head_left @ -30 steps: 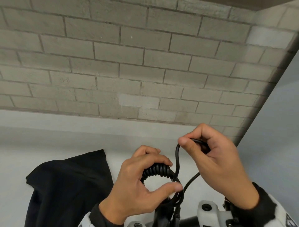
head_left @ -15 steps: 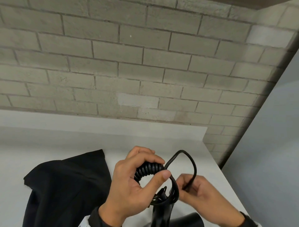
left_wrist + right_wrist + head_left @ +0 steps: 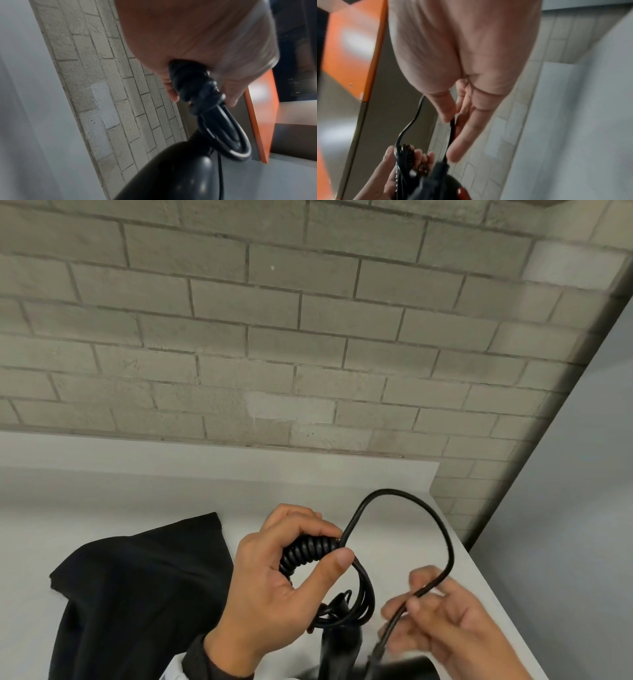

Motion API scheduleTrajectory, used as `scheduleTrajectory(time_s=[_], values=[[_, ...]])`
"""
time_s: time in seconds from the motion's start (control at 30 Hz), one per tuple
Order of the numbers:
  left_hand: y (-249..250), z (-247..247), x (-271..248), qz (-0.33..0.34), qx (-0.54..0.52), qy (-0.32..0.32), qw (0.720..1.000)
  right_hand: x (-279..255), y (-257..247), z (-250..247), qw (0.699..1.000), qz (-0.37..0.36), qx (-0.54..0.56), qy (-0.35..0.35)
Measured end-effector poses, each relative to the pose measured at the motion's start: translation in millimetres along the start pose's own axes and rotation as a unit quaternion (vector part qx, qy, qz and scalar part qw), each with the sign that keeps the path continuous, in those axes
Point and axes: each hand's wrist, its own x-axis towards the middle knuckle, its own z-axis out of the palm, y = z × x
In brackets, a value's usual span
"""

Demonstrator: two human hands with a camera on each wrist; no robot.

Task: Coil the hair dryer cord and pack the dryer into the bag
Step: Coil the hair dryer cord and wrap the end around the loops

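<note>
Head view: left hand (image 3: 274,587) grips the coiled cord (image 3: 310,551); its free loop arcs toward one o'clock. Right hand (image 3: 445,621), at four o'clock from the coil, pinches the strand. Bag (image 3: 137,594) lies at nine o'clock, dryer (image 3: 342,648) below.

A wall of pale grey bricks (image 3: 274,337) with darker mortar lines fills the far side. A white desk (image 3: 171,491) stands against it, its right end short of a plain grey wall (image 3: 565,525). An orange panel (image 3: 260,115) shows in the wrist views.
</note>
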Motion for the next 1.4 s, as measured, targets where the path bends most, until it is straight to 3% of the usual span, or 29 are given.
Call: scheduleTrajectory(time_s=[0.13, 0.27, 0.4, 0.53, 0.63, 0.73, 0.83, 0.97, 1.03, 1.13, 1.2, 1.4], values=[[1.1, 1.9, 1.0, 0.007, -0.002, -0.006, 1.000, 6.1, -31.6, 3.0, 0.980, -0.159, -0.011, 0.121], [0.9, 6.8, 0.0, 0.010, -0.022, -0.015, 1.000, 14.3, -40.9, 16.6, 0.958, -0.242, 0.025, 0.153], [2.0, 9.1, 0.3, 0.013, -0.024, -0.021, 0.999, 20.0, -27.4, 45.3, 0.965, -0.217, 0.062, 0.137], [3.7, 5.4, 2.2, 0.009, -0.004, -0.016, 1.000, 15.4, -17.0, 66.0, 0.979, -0.132, 0.129, 0.089], [3.2, 3.4, 2.4, 0.004, 0.004, -0.013, 1.000, 11.7, -9.6, 69.4, 0.991, -0.088, 0.050, 0.087], [2.2, 4.4, 1.0, -0.008, 0.011, 0.000, 1.000, 8.1, 0.0, 72.2, 0.989, -0.095, -0.019, 0.111], [2.5, 6.6, 0.0, -0.031, 0.032, 0.021, 0.999, -0.1, 6.5, 81.2, 0.983, -0.121, 0.006, 0.136], [3.8, 8.8, 0.9, -0.048, 0.052, 0.041, 0.997, -10.8, 16.7, 80.1, 0.981, -0.179, 0.056, 0.038], [4.7, 10.3, 1.2, -0.053, 0.056, 0.043, 0.996, -13.2, 21.2, 78.4, 0.978, -0.204, -0.033, -0.003], [6.4, 13.4, 1.5, -0.052, 0.064, 0.046, 0.996, -12.6, 24.3, 76.3, 0.928, -0.268, -0.258, -0.022], [7.4, 15.7, 1.5, -0.044, 0.069, 0.050, 0.995, -11.8, 27.5, 74.2, 0.912, -0.296, -0.284, -0.023], [0.2, 13.7, 2.4, -0.050, 0.075, 0.092, 0.992, -12.1, 47.0, 68.6, 0.876, -0.360, -0.311, 0.076]])
